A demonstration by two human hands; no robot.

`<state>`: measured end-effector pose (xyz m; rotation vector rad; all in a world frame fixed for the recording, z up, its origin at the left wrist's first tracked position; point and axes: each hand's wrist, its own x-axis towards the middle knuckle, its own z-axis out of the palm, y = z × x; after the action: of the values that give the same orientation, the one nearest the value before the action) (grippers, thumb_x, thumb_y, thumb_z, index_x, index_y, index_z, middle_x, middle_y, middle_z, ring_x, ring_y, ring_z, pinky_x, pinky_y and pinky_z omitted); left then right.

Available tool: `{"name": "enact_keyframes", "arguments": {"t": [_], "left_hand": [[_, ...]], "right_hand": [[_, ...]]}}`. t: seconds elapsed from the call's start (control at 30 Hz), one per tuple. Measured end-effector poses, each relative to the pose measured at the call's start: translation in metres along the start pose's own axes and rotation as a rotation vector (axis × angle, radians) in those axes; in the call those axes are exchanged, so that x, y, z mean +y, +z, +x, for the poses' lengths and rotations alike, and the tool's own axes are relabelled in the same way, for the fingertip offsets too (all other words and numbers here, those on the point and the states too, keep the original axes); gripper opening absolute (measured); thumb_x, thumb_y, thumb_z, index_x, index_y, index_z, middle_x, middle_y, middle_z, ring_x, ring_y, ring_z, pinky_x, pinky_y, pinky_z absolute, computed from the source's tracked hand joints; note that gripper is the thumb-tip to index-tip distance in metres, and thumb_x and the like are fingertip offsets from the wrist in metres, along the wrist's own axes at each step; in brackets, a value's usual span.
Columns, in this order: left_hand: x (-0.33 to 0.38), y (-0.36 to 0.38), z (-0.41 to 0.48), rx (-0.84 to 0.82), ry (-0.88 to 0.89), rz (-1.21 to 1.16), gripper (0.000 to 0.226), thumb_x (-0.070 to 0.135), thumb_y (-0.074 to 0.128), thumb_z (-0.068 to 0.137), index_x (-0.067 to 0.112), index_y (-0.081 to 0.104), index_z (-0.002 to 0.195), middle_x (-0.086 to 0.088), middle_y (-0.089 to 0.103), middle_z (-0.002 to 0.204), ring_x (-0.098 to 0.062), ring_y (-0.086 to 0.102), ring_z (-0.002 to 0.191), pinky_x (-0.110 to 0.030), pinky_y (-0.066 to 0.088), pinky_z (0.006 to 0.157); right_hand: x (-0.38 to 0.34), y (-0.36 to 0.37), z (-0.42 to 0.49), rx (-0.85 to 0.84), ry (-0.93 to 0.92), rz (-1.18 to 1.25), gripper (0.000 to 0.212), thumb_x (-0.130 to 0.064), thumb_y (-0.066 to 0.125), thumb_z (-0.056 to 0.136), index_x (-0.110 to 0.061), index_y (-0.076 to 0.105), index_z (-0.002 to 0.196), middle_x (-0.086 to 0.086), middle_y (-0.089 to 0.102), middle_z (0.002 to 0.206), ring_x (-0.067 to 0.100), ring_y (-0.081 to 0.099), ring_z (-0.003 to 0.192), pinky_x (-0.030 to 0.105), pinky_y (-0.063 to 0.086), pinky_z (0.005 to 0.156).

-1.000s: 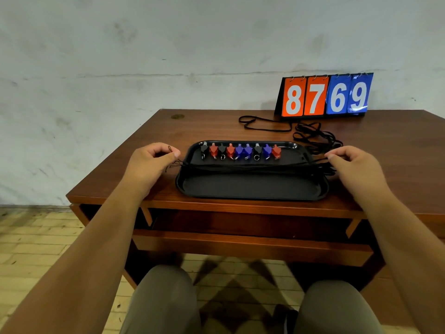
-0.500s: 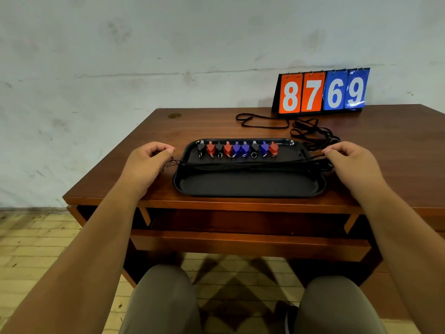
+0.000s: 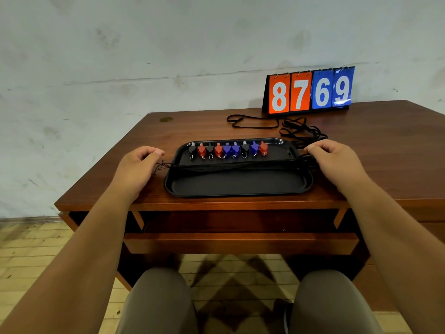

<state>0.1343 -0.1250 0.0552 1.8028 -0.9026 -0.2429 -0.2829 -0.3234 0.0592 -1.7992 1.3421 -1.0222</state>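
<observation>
Evenly draw taut the black cord bundle [image 3: 236, 166] stretched across the black tray [image 3: 240, 185] between left hand [image 3: 137, 169] and right hand [image 3: 334, 162], both curled at its ends, grip impossible to tell, clear of whistles [image 3: 228, 150] beyond.

A bundle of thin black cords [image 3: 236, 165] lies pulled straight and flat across the middle of the shallow black tray [image 3: 240, 189], running lengthwise from rim to rim. Its knotted loose ends stick out past the tray's left rim over the table [image 3: 192, 126]. The right end leaves over the right rim toward a loose tangle of black cord [image 3: 303, 131] behind the tray.
</observation>
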Motion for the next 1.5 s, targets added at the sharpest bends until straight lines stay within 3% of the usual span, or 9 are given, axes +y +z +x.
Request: {"name": "enact_keyframes", "arguments": {"t": [0.2,0.37,0.43,0.53,0.77,1.03,1.2,1.4,1.5], "left_hand": [[0.0028,-0.0023,-0.0035,-0.015,0.011,0.006,0.021,0.044,0.063,0.103,0.035,0.082,0.102,0.017,0.077,0.110,-0.009,0.067,0.110,-0.031,0.049,0.087],[0.0049,-0.0031,-0.0069,-0.157,0.065,-0.018,0.015,0.040,0.068,0.104,0.037,0.082,0.108,0.015,0.079,0.108,-0.012,0.069,0.106,-0.031,0.052,0.087],[0.0043,-0.0030,-0.0065,-0.224,0.068,0.000,0.014,0.039,0.071,0.102,0.036,0.082,0.111,0.011,0.080,0.106,-0.020,0.072,0.108,-0.039,0.055,0.096],[0.0033,-0.0025,-0.0057,-0.271,0.064,0.029,0.011,0.037,0.077,0.099,0.037,0.083,0.108,0.012,0.079,0.112,-0.013,0.071,0.111,-0.033,0.054,0.097],[0.0034,-0.0013,-0.0050,-0.251,0.051,0.077,0.008,0.037,0.078,0.098,0.032,0.083,0.103,0.013,0.079,0.107,-0.009,0.070,0.103,-0.026,0.050,0.083],[-0.0002,-0.0005,-0.0033,-0.187,0.053,0.079,0.008,0.036,0.079,0.096,0.029,0.082,0.095,0.008,0.080,0.099,-0.019,0.072,0.098,-0.034,0.054,0.086],[-0.0029,-0.0010,-0.0018,-0.201,0.045,0.046,0.007,0.032,0.076,0.096,0.029,0.081,0.092,-0.001,0.081,0.091,-0.021,0.064,0.081,-0.037,0.051,0.080],[-0.0031,-0.0014,-0.0007,-0.188,0.053,0.007,0.011,0.035,0.073,0.096,0.026,0.079,0.096,-0.002,0.080,0.092,-0.024,0.067,0.084,-0.041,0.052,0.084],[-0.0001,-0.0016,-0.0021,-0.156,0.052,0.010,0.014,0.038,0.070,0.096,0.029,0.081,0.098,0.003,0.080,0.096,-0.022,0.069,0.090,-0.039,0.053,0.085]], "right_hand": [[0.0022,0.0014,0.0028,-0.080,-0.061,-0.070,0.026,-0.043,0.055,0.108,-0.039,0.080,0.112,-0.014,0.067,0.121,0.011,0.059,0.113,0.035,0.045,0.092],[0.0027,0.0006,0.0035,-0.081,-0.050,-0.081,0.020,-0.046,0.062,0.106,-0.035,0.078,0.105,-0.013,0.069,0.117,0.003,0.059,0.099,0.027,0.044,0.076],[0.0034,0.0002,0.0020,-0.087,-0.058,-0.060,0.018,-0.048,0.065,0.104,-0.036,0.078,0.102,-0.013,0.070,0.116,0.003,0.061,0.100,0.028,0.046,0.077],[0.0024,-0.0009,-0.0004,-0.116,-0.073,-0.035,0.016,-0.052,0.071,0.099,-0.038,0.078,0.101,-0.013,0.070,0.115,0.006,0.063,0.103,0.033,0.048,0.083],[0.0003,-0.0008,0.0031,-0.253,-0.140,-0.161,0.018,-0.052,0.076,0.096,-0.044,0.078,0.112,-0.011,0.061,0.128,0.009,0.057,0.112,0.037,0.042,0.096],[0.0021,0.0016,0.0054,-0.267,-0.156,-0.226,0.011,-0.041,0.079,0.096,-0.038,0.078,0.107,-0.005,0.061,0.123,0.016,0.056,0.115,0.036,0.041,0.091],[0.0016,0.0018,0.0049,-0.276,-0.174,-0.240,0.008,-0.041,0.079,0.096,-0.039,0.079,0.103,-0.008,0.060,0.121,0.015,0.057,0.114,0.034,0.041,0.089],[0.0005,-0.0005,0.0031,-0.267,-0.169,-0.192,0.009,-0.047,0.076,0.096,-0.041,0.079,0.103,-0.008,0.061,0.122,0.010,0.059,0.104,0.032,0.045,0.083],[0.0011,-0.0009,-0.0005,-0.211,-0.155,-0.078,0.017,-0.052,0.070,0.100,-0.039,0.079,0.104,-0.008,0.062,0.122,0.008,0.059,0.107,0.035,0.045,0.091]]}}
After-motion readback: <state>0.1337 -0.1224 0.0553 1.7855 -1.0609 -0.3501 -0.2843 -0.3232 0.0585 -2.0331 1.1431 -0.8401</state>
